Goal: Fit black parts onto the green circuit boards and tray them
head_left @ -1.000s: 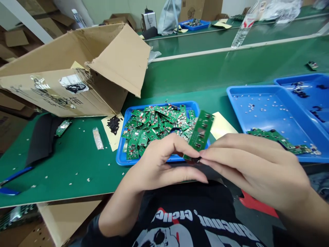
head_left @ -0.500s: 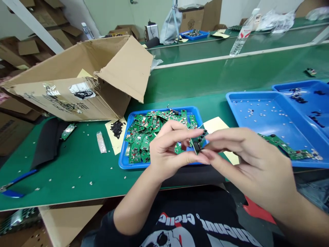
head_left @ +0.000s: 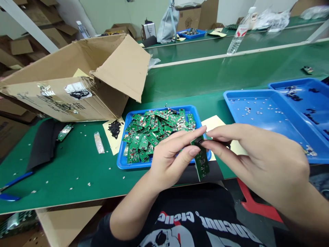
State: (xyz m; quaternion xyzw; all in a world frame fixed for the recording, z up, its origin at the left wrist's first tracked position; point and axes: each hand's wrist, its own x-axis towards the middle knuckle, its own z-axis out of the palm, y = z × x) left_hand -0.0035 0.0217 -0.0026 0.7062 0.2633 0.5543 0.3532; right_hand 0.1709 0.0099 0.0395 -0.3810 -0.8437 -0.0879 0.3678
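Swinging downward since earlier, the board [head_left: 201,161] is dangling, pinched by the fingers [head_left: 192,150] of the left hand [head_left: 171,157] and right hand [head_left: 257,157], tray [head_left: 164,107] sitting at 12 o'clock.

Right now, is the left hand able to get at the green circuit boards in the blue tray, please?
Probably yes. The left hand lies over the near edge of the blue tray, and nothing stands between it and the green circuit boards. However, it is pinching a loose circuit board, so it would likely need to release that first.
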